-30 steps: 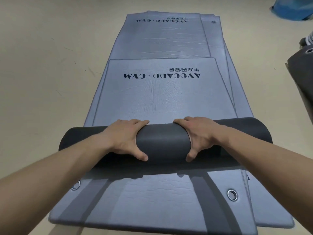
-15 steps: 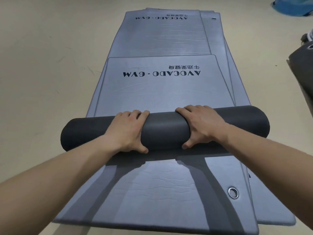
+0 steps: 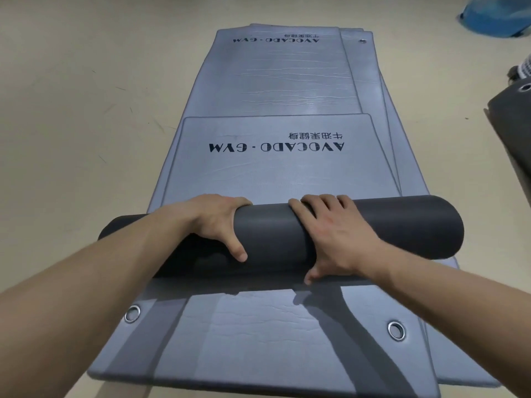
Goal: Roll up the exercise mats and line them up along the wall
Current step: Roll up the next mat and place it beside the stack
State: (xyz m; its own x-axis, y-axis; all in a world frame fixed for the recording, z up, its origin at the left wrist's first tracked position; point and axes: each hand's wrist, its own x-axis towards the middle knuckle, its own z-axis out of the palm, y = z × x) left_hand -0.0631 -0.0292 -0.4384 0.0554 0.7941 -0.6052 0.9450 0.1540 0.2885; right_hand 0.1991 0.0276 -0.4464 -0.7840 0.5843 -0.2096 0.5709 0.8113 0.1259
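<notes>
A grey exercise mat lies partly rolled into a dark roll (image 3: pixel 275 234) across a stack of flat grey mats (image 3: pixel 275 334). Its unrolled far end (image 3: pixel 273 170) carries upside-down "AVOCADO · GVM" lettering. My left hand (image 3: pixel 212 222) grips the roll left of centre, fingers curled over the top, thumb on the near side. My right hand (image 3: pixel 333 234) grips it right of centre the same way. The roll's left end is partly hidden behind my left forearm.
Beige floor (image 3: pixel 80 110) surrounds the stack. Metal eyelets (image 3: pixel 132 313) sit in the near corners of the mat under the roll. A dark mat (image 3: pixel 514 124) with an eyelet lies at the right edge. A blue object (image 3: pixel 497 15) sits at the far right.
The roll has moved forward along the mat and grown thicker, leaving less flat mat before the lettering. Both hands stayed on the roll, regripping over its top.
</notes>
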